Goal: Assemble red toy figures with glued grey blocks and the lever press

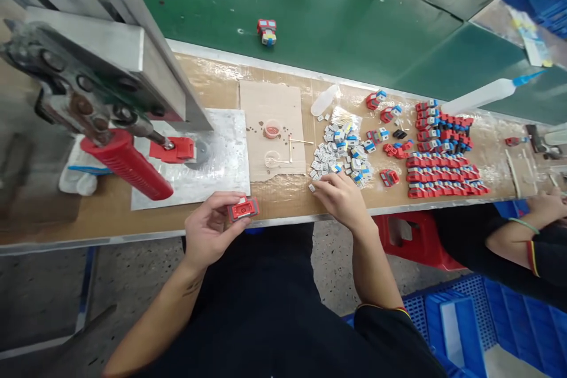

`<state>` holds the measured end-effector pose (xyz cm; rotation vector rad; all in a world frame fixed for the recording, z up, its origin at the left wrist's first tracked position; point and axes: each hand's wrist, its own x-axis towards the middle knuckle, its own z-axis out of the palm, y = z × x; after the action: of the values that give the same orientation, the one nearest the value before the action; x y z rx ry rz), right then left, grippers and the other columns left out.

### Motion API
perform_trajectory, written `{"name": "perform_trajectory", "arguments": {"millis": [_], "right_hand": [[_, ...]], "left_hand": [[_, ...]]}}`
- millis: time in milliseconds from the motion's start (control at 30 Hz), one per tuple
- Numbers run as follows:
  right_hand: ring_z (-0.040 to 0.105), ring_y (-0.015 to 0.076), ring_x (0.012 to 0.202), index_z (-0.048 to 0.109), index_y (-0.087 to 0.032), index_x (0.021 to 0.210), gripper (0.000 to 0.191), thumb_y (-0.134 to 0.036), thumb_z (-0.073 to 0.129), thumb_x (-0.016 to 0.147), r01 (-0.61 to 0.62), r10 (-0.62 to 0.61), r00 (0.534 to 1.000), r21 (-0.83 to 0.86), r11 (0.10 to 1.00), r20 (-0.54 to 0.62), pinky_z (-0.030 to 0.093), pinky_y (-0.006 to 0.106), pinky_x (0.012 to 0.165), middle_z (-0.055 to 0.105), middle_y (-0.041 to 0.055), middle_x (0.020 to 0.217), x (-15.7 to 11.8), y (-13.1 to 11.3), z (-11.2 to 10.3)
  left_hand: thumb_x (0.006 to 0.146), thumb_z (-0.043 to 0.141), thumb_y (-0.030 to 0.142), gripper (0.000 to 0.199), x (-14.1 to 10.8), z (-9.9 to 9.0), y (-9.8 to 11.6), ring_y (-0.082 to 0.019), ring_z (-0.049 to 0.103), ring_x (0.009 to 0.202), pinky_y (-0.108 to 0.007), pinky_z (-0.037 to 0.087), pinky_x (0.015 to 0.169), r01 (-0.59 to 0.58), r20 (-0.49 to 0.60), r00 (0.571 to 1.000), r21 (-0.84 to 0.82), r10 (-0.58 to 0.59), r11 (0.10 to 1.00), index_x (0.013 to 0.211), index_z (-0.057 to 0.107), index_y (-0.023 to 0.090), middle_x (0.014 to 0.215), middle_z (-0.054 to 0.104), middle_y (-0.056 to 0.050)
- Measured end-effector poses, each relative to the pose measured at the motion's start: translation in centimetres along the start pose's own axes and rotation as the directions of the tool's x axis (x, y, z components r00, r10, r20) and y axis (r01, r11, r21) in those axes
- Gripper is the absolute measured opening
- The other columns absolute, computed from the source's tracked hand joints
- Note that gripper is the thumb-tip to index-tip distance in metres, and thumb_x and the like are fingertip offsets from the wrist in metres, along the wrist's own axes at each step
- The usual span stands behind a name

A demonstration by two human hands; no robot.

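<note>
Near the table's front edge, my left hand is closed around a red and grey plastic part, its hollow side facing up. My right hand is at the front of a pile of small grey and white pieces, some with blue or yellow. Its fingers are bent, with one small grey piece at the fingertips; whether they grip it is unclear. Between the hands and further back, a cardboard sheet carries a small cup of red stuff, a clear cup and cotton swabs.
A toggle clamp with a red handle stands at left over a metal plate. Rows of red and blue assemblies lie at right, below a white bottle. Another person's arm is at far right, near a red stool.
</note>
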<state>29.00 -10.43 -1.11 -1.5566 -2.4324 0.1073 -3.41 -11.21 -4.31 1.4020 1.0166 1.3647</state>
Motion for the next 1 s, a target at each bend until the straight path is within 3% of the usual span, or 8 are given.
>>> {"name": "perform_trajectory", "arguments": {"millis": [133, 233, 400, 567, 800, 933, 1000], "right_hand": [[0.063, 0.0251, 0.093, 0.078, -0.024, 0.11, 0.015, -0.019, 0.068, 0.1, 0.051, -0.041, 0.99, -0.072, 0.996, 0.134, 0.048, 0.039, 0.08, 0.078, 0.0093, 0.105, 0.9, 0.1, 0.6], [0.063, 0.0259, 0.095, 0.076, -0.022, 0.106, 0.01, -0.019, 0.067, 0.101, 0.054, -0.042, 0.99, -0.083, 0.995, 0.137, 0.048, 0.039, 0.081, 0.077, 0.0095, 0.101, 0.9, 0.4, 0.9], [0.062, 0.0241, 0.085, 0.07, -0.021, 0.093, 0.015, -0.017, 0.061, 0.104, 0.053, -0.053, 0.999, -0.014, 0.999, -0.008, 0.05, 0.036, 0.079, 0.074, 0.0073, 0.09, 0.0, 0.3, 1.6], [0.067, 0.0231, 0.088, 0.074, -0.024, 0.1, 0.015, -0.023, 0.06, 0.107, -0.041, 0.066, 0.968, 0.105, 0.994, -0.242, 0.053, 0.037, 0.081, 0.076, 0.0065, 0.094, -1.1, -0.1, 1.8], [0.062, 0.02, 0.082, 0.081, -0.025, 0.107, 0.021, -0.026, 0.059, 0.108, 0.003, -0.019, 0.972, -0.068, 0.998, -0.234, 0.049, 0.034, 0.076, 0.076, 0.0059, 0.091, -0.3, -0.4, 3.8], [0.066, 0.0256, 0.099, 0.077, -0.025, 0.126, 0.026, -0.028, 0.061, 0.106, -0.167, 0.14, 0.922, -0.043, 0.985, -0.361, 0.056, 0.041, 0.089, 0.075, 0.0108, 0.109, -0.4, 1.5, 2.5], [0.065, 0.0297, 0.11, 0.075, -0.026, 0.132, 0.031, -0.029, 0.063, 0.103, -0.228, 0.205, 0.928, -0.039, 0.973, -0.311, 0.056, 0.048, 0.098, 0.075, 0.0126, 0.122, -0.3, 2.9, 1.4]], "left_hand": [[0.085, 0.089, 0.021, 0.026, -0.4, 0.3, 0.5, -0.019, 0.081, 0.096, -0.024, 0.067, 0.077, -0.013, 0.006, 1.0, -0.035, 0.014, 0.999, 0.108, 0.079, 0.023, 0.105, 0.082, -0.006], [0.084, 0.089, 0.023, 0.025, -0.9, 0.3, 0.8, -0.02, 0.082, 0.094, -0.024, 0.067, 0.075, 0.028, -0.004, 1.0, -0.026, -0.028, 0.999, 0.107, 0.079, 0.021, 0.107, 0.082, -0.008], [0.082, 0.091, 0.027, 0.025, -1.4, 0.6, 0.9, -0.022, 0.082, 0.093, -0.026, 0.068, 0.076, 0.089, -0.03, 0.996, -0.016, -0.089, 0.996, 0.103, 0.079, 0.019, 0.105, 0.083, -0.01], [0.081, 0.09, 0.019, 0.027, -1.3, 0.9, 0.5, -0.019, 0.082, 0.093, -0.024, 0.066, 0.078, 0.071, -0.022, 0.997, -0.1, -0.073, 0.992, 0.106, 0.08, 0.021, 0.107, 0.084, -0.007], [0.08, 0.089, 0.015, 0.028, -1.3, 0.9, 0.3, -0.019, 0.083, 0.093, -0.021, 0.066, 0.075, 0.103, -0.035, 0.994, -0.093, -0.107, 0.99, 0.105, 0.08, 0.021, 0.105, 0.084, -0.006], [0.08, 0.088, 0.015, 0.028, -1.6, 0.8, 0.3, -0.017, 0.082, 0.092, -0.02, 0.066, 0.075, 0.078, -0.055, 0.995, -0.076, -0.082, 0.994, 0.106, 0.08, 0.022, 0.106, 0.084, -0.005], [0.08, 0.089, 0.016, 0.027, -1.7, 0.6, 0.4, -0.018, 0.082, 0.092, -0.021, 0.067, 0.075, 0.079, -0.062, 0.995, -0.065, -0.083, 0.995, 0.106, 0.081, 0.022, 0.106, 0.084, -0.005]]}}
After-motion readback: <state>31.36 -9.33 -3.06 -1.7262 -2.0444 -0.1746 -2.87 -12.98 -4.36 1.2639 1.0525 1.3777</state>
